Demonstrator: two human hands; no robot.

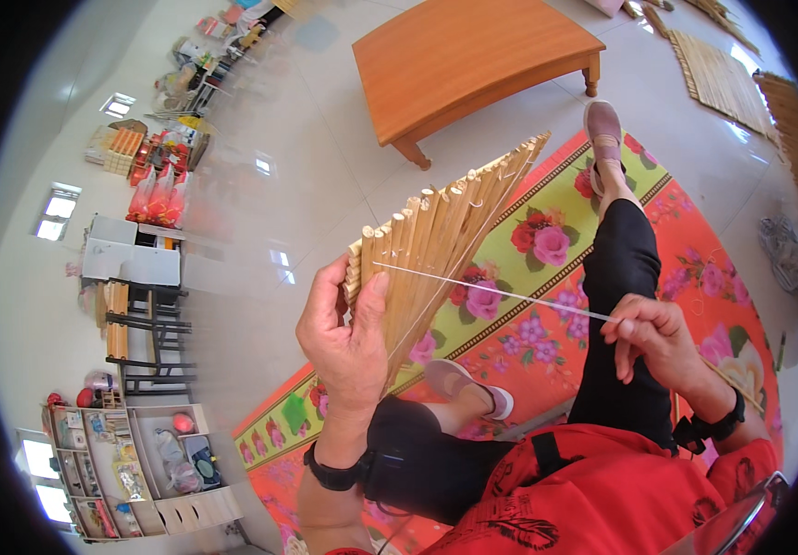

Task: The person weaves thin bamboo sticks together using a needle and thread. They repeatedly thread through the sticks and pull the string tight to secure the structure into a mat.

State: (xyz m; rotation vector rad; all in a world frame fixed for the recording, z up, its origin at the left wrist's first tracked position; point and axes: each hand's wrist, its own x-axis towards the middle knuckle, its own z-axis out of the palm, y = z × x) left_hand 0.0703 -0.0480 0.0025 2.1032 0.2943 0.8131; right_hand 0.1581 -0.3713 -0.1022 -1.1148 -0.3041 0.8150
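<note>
White cord runs taut from your right hand's pinch; your left hand grips the corded stalk bundle, likely bracing it against the pull.

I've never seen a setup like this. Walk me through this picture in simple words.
There is no machine here, just a person's two bare hands. A wide fisheye camera on the person's head looks down, so straight edges bend and the rim goes dark. The left hand holds a row of thin wooden sticks. The right hand grips a white string that runs taut to the sticks. Below, a flowered mat lies on the pale floor; beyond it stands a low wooden table.
</note>
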